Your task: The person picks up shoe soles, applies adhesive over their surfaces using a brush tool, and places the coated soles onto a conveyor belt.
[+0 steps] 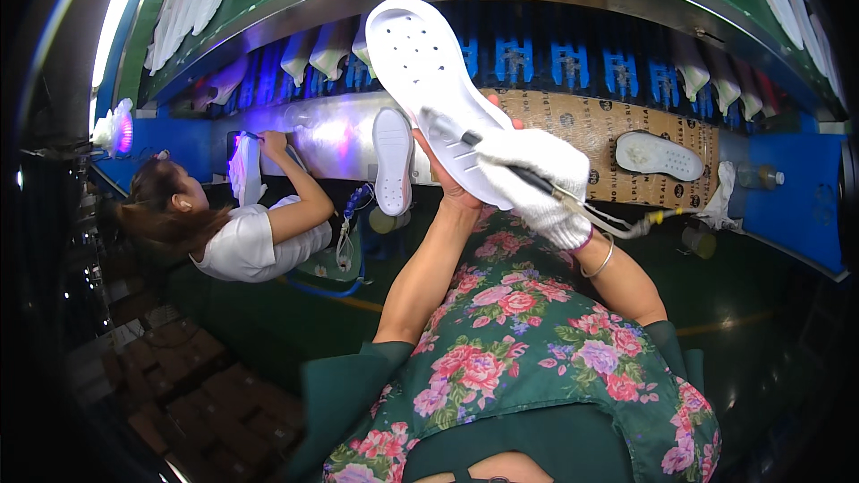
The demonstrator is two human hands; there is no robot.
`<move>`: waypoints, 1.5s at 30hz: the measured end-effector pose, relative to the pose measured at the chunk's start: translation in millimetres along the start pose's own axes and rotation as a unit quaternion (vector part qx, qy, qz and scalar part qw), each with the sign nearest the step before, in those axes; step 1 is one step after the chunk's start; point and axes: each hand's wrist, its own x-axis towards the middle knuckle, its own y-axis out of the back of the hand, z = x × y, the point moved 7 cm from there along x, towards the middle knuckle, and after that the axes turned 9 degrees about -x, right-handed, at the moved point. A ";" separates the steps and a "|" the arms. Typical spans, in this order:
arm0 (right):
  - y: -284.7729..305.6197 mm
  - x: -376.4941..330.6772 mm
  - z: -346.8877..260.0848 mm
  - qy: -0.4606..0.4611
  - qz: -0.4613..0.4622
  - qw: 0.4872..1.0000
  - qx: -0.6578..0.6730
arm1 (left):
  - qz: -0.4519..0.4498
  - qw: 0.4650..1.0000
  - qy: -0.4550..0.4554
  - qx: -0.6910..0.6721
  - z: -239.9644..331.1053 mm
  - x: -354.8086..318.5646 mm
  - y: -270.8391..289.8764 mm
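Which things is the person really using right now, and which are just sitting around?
In use:
white shoe sole, held up by the bare left hand
dark pen-like tool with a cord, gripped by the gloved right hand

Just lying about:
another white sole standing on the belt
a white sole on the brown cardboard
a co-worker's own shoe

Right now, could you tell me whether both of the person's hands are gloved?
No, only the right hand wears a white glove and grips a dark tool, while the bare left hand holds the white shoe sole.
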 end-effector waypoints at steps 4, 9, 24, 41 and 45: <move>-18.1 -0.7 -54.0 0.282 -0.089 0.891 -0.345 | -0.042 0.997 0.068 -0.010 3.3 1.3 -4.3; -16.1 3.2 -51.6 0.225 -0.141 0.939 -0.217 | -0.098 0.989 0.110 -0.026 9.5 4.5 -12.3; -11.5 -8.5 -38.9 0.288 -0.153 0.891 -0.317 | -0.015 0.994 0.106 0.019 33.7 11.4 -8.6; -19.2 -10.7 -49.7 0.168 -0.214 0.932 -0.239 | -0.155 0.934 0.303 0.112 39.8 24.1 -30.4; -14.1 -5.5 -63.9 0.284 -0.153 0.872 -0.368 | 0.049 0.955 0.274 0.104 43.6 22.8 -21.0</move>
